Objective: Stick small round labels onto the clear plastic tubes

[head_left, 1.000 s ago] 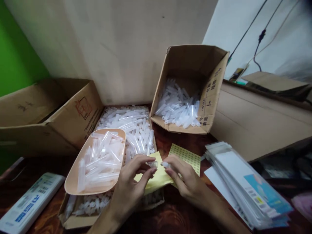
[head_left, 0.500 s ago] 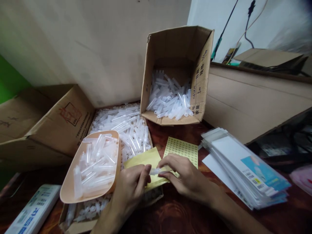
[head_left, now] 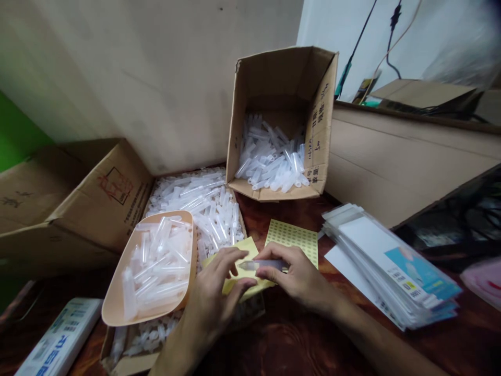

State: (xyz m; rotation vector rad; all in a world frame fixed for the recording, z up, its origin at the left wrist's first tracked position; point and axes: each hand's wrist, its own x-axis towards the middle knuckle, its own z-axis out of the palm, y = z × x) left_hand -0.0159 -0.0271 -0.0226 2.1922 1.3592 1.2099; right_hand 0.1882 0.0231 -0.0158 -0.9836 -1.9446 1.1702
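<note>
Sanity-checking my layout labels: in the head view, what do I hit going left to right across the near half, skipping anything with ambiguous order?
White printed box → peach tray of tubes → left hand → right hand → stack of clear packets → blurred pink item

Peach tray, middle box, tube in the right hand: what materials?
Peach tray: likely plastic, smooth satin; thin curved rim.
Middle box: matte brown cardboard; creased edges, ink writing.
Tube in right hand: probably plastic; cloudy, translucent, though blurred.
</note>
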